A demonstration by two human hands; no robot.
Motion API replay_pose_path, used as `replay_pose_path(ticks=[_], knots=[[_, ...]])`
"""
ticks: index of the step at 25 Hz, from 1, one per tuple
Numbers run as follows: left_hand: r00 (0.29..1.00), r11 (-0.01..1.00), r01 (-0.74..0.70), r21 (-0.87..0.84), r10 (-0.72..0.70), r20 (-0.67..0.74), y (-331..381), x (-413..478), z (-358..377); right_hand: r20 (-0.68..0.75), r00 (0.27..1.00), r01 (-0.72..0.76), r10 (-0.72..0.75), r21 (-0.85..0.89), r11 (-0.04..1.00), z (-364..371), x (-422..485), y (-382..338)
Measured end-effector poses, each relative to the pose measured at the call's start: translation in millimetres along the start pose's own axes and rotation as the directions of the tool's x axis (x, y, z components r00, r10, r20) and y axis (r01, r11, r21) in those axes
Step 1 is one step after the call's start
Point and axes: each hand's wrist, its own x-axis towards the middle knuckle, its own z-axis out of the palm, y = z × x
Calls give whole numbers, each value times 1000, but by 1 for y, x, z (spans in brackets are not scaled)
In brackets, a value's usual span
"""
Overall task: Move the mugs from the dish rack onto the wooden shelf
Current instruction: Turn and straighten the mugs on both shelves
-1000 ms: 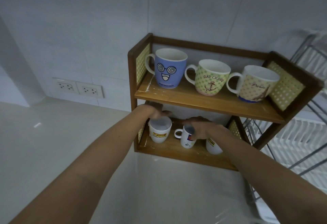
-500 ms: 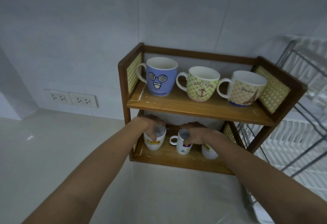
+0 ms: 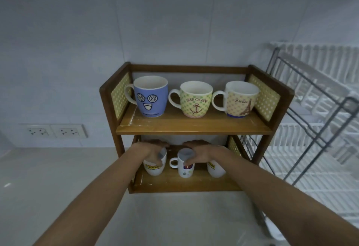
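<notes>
Wooden shelf [image 3: 194,127], two tiers, standing on the counter just beside the dish rack [image 3: 314,129].

Upper tier: blue cartoon-face mug [image 3: 150,98], green "Leap Ocean" anchor mug [image 3: 195,101], "Paris" Eiffel Tower mug [image 3: 240,100]. All upright, handles to the left, spaced apart so no two touch.

Lower tier: white Jotun mug [image 3: 155,165] at left, small white mug [image 3: 185,165] with a colour print in the middle, a second white yellow-logo mug [image 3: 214,169] at right, partly hidden by your forearm.

Your left hand [image 3: 149,148] is clamped over the rim of the Jotun mug, thumb down its front. Your right hand [image 3: 202,153] pinches the rim of the small mug from the right side. Gripping at the rim likely suits the low headroom under the upper board.

The rack shows no mugs in the visible part, so the move looks close to done.

Against the picture half a second back: both hands hold the same two mugs, which stand at much the same spots; the shelf now sits squarer and more central in your view.
</notes>
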Motion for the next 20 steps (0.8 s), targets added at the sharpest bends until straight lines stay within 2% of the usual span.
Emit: replay_pose_path(ticks=[2, 4, 6, 8, 10, 13, 17, 20], knots=[[990, 995, -86, -43, 80, -120, 20, 5, 3, -100, 986, -127, 132, 50, 991, -9, -4, 19], [967, 984, -164, -73, 146, -211, 43, 13, 9, -166, 934, -333, 316, -89, 939, -13, -10, 42], [963, 983, -173, -55, 158, -217, 63, 21, 18, -125, 907, -420, 402, -193, 887, -8, -17, 55], [963, 989, -146, 28, 148, -225, 73, 29, 25, -79, 922, -387, 379, -155, 909, -2, -18, 59], [962, 990, -116, 80, 132, -238, 73, 33, 27, -85, 957, -288, 278, -140, 947, -2, -19, 59], [972, 991, -108, 80, 122, -203, 68, 36, 25, -13, 989, -150, 150, -178, 973, -10, -21, 56], [973, 991, -122, 54, 130, -191, 67, 39, 26, 137, 985, -55, 102, -307, 950, -22, -19, 56], [971, 990, -138, 23, 140, -194, 66, 41, 28, 175, 983, -5, 61, -302, 953, -24, -20, 59]])
